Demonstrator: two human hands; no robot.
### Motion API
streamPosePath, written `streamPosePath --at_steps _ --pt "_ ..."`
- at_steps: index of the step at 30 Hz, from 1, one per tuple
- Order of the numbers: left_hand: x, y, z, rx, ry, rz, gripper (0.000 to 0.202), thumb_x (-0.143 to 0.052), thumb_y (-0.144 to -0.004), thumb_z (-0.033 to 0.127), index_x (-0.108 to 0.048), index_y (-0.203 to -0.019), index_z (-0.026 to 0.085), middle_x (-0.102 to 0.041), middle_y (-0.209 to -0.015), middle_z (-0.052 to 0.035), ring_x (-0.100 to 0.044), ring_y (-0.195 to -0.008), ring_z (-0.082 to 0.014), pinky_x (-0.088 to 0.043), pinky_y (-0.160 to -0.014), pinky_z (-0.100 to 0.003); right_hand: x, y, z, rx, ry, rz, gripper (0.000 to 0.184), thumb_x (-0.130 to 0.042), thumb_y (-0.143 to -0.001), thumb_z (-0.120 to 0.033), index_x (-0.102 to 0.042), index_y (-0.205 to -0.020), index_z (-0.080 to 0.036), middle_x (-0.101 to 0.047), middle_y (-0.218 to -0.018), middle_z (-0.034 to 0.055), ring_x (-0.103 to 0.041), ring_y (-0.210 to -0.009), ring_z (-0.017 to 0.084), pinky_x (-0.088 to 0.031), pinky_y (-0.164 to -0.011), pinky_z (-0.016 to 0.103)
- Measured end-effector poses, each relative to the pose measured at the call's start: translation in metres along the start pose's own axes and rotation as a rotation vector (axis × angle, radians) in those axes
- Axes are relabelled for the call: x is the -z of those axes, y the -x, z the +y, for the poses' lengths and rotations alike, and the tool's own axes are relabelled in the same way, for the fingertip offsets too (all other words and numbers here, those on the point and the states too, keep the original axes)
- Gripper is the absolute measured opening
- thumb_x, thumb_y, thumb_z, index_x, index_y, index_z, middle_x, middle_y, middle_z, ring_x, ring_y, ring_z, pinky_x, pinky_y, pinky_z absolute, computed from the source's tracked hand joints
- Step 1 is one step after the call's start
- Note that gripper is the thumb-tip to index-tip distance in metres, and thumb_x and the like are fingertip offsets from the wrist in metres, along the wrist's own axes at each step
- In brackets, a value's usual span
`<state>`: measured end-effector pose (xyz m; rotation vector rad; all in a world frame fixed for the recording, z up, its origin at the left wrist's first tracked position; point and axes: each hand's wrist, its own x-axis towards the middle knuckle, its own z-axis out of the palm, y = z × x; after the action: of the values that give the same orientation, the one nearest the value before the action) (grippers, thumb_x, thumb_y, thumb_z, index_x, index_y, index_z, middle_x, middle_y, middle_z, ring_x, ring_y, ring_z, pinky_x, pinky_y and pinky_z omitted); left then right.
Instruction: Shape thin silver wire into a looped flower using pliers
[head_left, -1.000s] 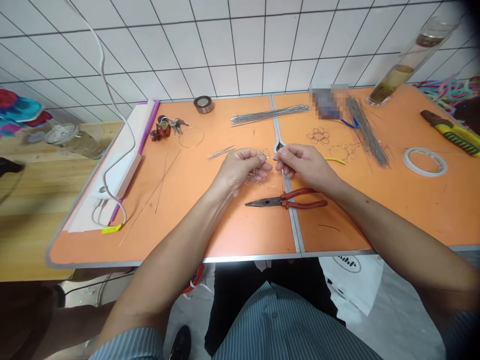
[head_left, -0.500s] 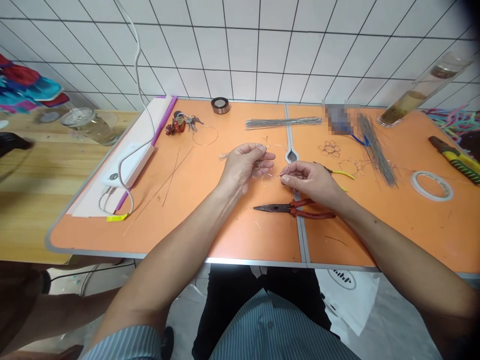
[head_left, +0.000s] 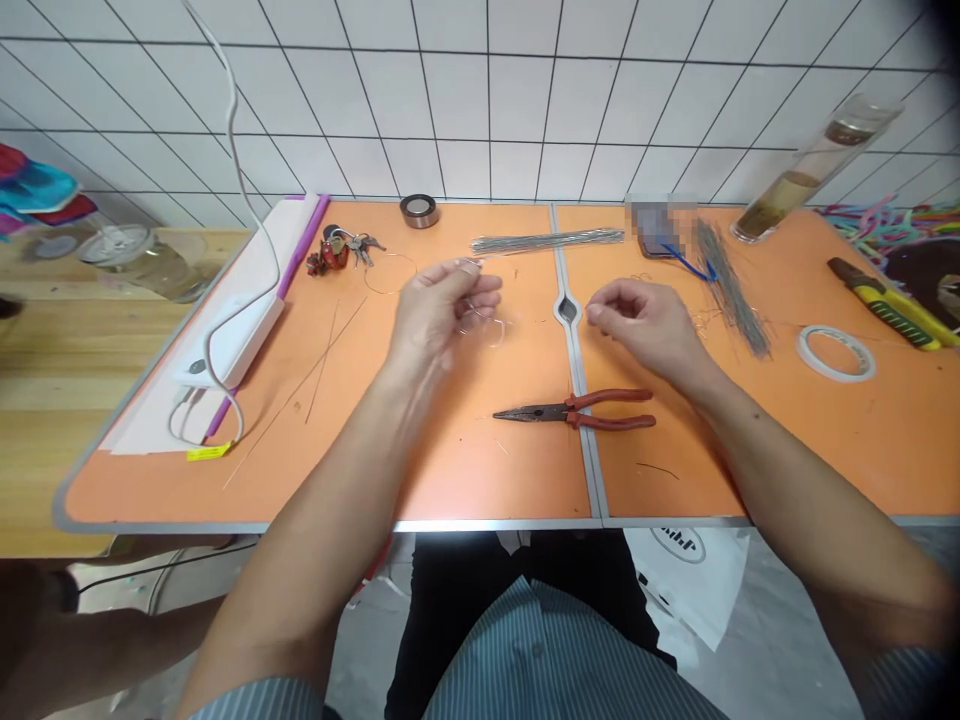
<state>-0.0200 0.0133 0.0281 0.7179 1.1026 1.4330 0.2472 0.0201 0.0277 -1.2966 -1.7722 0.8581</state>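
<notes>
My left hand [head_left: 441, 312] pinches a thin bent wire [head_left: 489, 328] between thumb and fingers. The wire's loops hang below the fingertips, partly blurred and partly covered by the hand. Apart from it, my right hand [head_left: 643, 322] hovers over the table right of the grey seam, fingers curled and thumb against the forefinger. Anything within that pinch is too small to see. Long-nose pliers [head_left: 574, 411] with red handles lie on the orange table [head_left: 480, 480] below and between my hands, jaws pointing left.
Bundles of straight wire [head_left: 547, 241] and grey wire [head_left: 733, 290] lie behind. Around them are a tape roll [head_left: 418, 211], keys [head_left: 364, 247], a white tape ring [head_left: 835, 354], a yellow-black cutter [head_left: 885, 305], a tilted glass tube [head_left: 814, 170] and a white power strip [head_left: 232, 345].
My hands have moved apart: the left went left with the wire, and the right drew away from it, slightly up. The view has shifted, and the yellow-handled tool is now hidden.
</notes>
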Motion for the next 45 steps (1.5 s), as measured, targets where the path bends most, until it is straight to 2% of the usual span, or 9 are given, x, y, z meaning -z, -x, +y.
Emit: streamPosePath --at_steps 5,13,16,23,26,30,33,39,45 --pt "0.029 -0.023 0.022 -0.090 0.054 0.080 0.030 -0.094 -0.082 0.041 -0.072 -0.099 0.030 -0.083 -0.084 -0.0001 -0.083 -0.084 -0.0190 -0.063 -0.066 -0.027 0.019 -0.011 0.019 -0.060 0.123 0.091 0.008 -0.073 -0.087 -0.030 -0.074 -0.084 -0.022 -0.075 -0.079 0.0056 -0.066 -0.073 0.023 -0.049 -0.069 0.036" --pt "0.051 -0.039 0.028 -0.101 0.072 0.119 0.029 -0.091 -0.083 0.041 -0.073 -0.102 0.031 -0.085 -0.092 -0.0017 -0.082 -0.086 -0.0196 -0.063 -0.066 -0.029 0.001 -0.023 0.004 0.054 0.385 -0.097 0.014 -0.068 -0.091 -0.029 -0.081 -0.089 -0.022 -0.079 -0.085 0.0052 -0.068 -0.080 0.024 -0.044 -0.072 0.036" --pt "0.060 -0.044 0.032 -0.124 0.085 0.116 0.032 -0.092 -0.082 0.044 -0.073 -0.104 0.031 -0.085 -0.093 -0.0016 -0.082 -0.087 -0.0199 -0.063 -0.068 -0.029 -0.024 -0.045 -0.012 0.161 0.418 -0.195 0.014 -0.067 -0.090 -0.024 -0.081 -0.089 -0.022 -0.080 -0.086 0.0053 -0.069 -0.081 0.024 -0.044 -0.074 0.036" --pt "0.074 -0.049 0.041 -0.166 0.070 0.181 0.035 -0.089 -0.085 0.047 -0.072 -0.110 0.029 -0.088 -0.109 -0.0035 -0.081 -0.093 -0.0196 -0.061 -0.075 -0.028 -0.118 -0.106 -0.038 0.402 0.573 -0.428 0.023 -0.061 -0.091 -0.012 -0.082 -0.101 -0.018 -0.082 -0.105 0.0090 -0.069 -0.093 0.024 -0.042 -0.075 0.034" --pt "0.075 -0.049 0.042 -0.167 0.058 0.175 0.040 -0.088 -0.086 0.052 -0.072 -0.115 0.029 -0.087 -0.109 -0.0044 -0.081 -0.097 -0.0213 -0.061 -0.078 -0.029 -0.138 -0.116 -0.039 0.422 0.728 -0.471 0.023 -0.062 -0.092 -0.013 -0.082 -0.102 -0.019 -0.081 -0.109 0.0102 -0.068 -0.095 0.025 -0.038 -0.072 0.035" --pt "0.071 -0.047 0.043 -0.157 0.159 0.185 0.050 -0.090 -0.084 0.057 -0.072 -0.118 0.026 -0.086 -0.107 -0.0054 -0.082 -0.096 -0.0219 -0.061 -0.081 -0.031 -0.144 -0.120 -0.035 0.392 0.828 -0.456 0.021 -0.062 -0.098 -0.019 -0.082 -0.105 -0.020 -0.080 -0.115 0.0117 -0.068 -0.094 0.026 -0.035 -0.069 0.036" --pt "0.067 -0.044 0.044 -0.148 0.216 0.190 0.044 -0.088 -0.087 0.052 -0.070 -0.116 0.024 -0.085 -0.111 -0.0062 -0.081 -0.092 -0.0198 -0.061 -0.080 -0.029 -0.147 -0.124 -0.032 0.381 0.863 -0.478 0.022 -0.060 -0.101 -0.020 -0.081 -0.108 -0.020 -0.080 -0.119 0.0126 -0.068 -0.096 0.027 -0.036 -0.070 0.036" --pt "0.067 -0.043 0.045 -0.127 0.231 0.190 0.040 -0.086 -0.089 0.050 -0.072 -0.115 0.024 -0.087 -0.111 -0.0075 -0.080 -0.088 -0.0196 -0.060 -0.071 -0.026 -0.150 -0.124 -0.029 0.477 0.969 -0.533 0.029 -0.048 -0.109 -0.022 -0.074 -0.120 -0.015 -0.076 -0.129 0.0187 -0.070 -0.104 0.031 -0.039 -0.075 0.039" --pt "0.067 -0.045 0.043 -0.152 0.200 0.199 0.032 -0.087 -0.089 0.046 -0.071 -0.105 0.024 -0.087 -0.111 -0.0065 -0.082 -0.095 -0.0203 -0.060 -0.072 -0.026 -0.148 -0.123 -0.027 0.465 0.908 -0.521 0.022 -0.051 -0.110 -0.027 -0.070 -0.117 -0.018 -0.076 -0.124 0.0148 -0.069 -0.101 0.028 -0.038 -0.074 0.037"
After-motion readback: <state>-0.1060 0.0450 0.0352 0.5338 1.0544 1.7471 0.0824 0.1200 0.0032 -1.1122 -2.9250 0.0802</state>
